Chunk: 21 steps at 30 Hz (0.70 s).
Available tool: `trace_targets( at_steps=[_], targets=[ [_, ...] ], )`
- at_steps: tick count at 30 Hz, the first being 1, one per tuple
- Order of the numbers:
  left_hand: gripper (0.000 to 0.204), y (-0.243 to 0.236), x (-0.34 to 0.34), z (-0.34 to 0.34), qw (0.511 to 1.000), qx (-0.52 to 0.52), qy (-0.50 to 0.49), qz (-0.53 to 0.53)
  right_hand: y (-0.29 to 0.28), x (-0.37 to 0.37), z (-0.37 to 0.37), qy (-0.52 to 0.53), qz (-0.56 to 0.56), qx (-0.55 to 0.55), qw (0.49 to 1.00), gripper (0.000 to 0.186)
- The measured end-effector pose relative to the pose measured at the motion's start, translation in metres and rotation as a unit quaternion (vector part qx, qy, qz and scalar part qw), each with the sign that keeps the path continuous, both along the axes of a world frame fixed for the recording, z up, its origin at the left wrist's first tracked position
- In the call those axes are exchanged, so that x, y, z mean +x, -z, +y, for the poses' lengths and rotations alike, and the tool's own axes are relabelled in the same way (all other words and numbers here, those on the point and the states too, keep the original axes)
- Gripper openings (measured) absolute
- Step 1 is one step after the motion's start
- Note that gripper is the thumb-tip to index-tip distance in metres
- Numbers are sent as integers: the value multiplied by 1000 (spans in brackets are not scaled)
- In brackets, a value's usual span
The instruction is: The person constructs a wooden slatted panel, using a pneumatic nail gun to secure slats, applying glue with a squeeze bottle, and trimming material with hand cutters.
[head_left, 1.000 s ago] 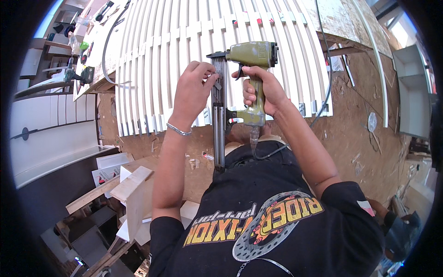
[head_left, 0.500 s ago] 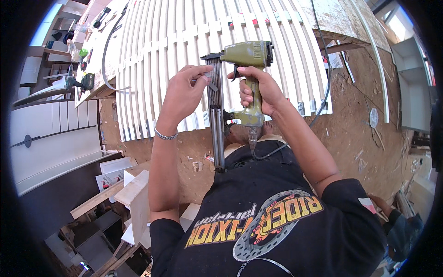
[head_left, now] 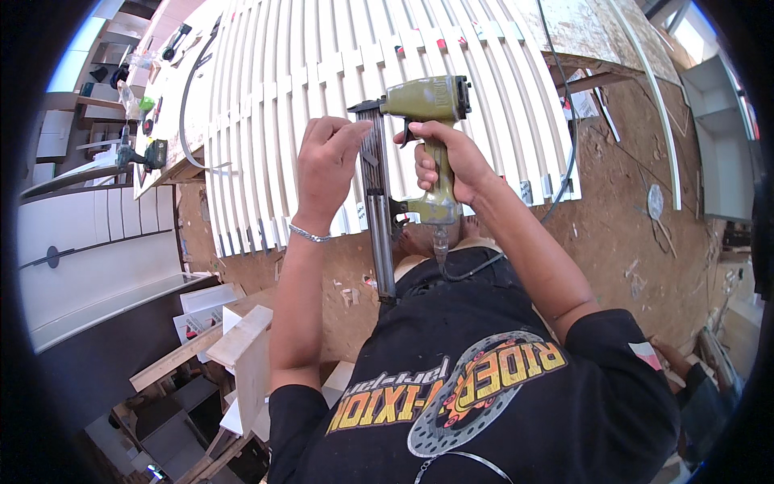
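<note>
gripping the olive-green nail gun (head_left: 423,97) by its handle, right hand (head_left: 458,161) wrapped firmly round it, index finger up by the black trigger (head_left: 407,133). gun sits mid-view, in front of the body, black nose toward the left, long magazine (head_left: 384,242) running down to the waist. left hand (head_left: 329,161) beside the magazine's upper part, fingertips bunched nearly together; can't tell if anything is pinched. small grey piece (head_left: 368,158) lies slantwise at the magazine just below those fingertips, maybe a fastener strip.

step looks like seeing to the magazine, probably loading. next move seems to call for lining the piece up with the track, gun kept steady, index finger off the trigger.

air hose (head_left: 476,272) leaves the handle base, loops near the waist, could snag. white slatted panel (head_left: 496,105) lies behind the gun on the desk (head_left: 613,40), near slat ends making a ragged edge toward the person. littered brown floor (head_left: 613,218) gives room to the right; stacked boards (head_left: 246,335) crowd the left elbow side. cordless drill (head_left: 151,153) far left, well apart. co-worker's arm (head_left: 676,355) low right.
</note>
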State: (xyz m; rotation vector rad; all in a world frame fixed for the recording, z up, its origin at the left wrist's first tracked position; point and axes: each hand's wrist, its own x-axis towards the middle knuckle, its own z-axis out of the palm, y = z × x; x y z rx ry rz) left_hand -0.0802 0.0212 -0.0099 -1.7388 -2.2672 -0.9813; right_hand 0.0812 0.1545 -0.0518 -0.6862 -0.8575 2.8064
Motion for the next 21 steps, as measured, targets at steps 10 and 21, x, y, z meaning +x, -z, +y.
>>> trace_targets(
  at_steps=[10, 21],
  targets=[
    [14, 14, 12, -1, 997, -8, -66, -31, -2, -2, 2, 3, -5, -14, 1000, 30],
    [17, 10, 11, -2, 970, -31, -109, -217, 2, -2, 1, -7, 10, -2, 1000, 37]
  ],
)
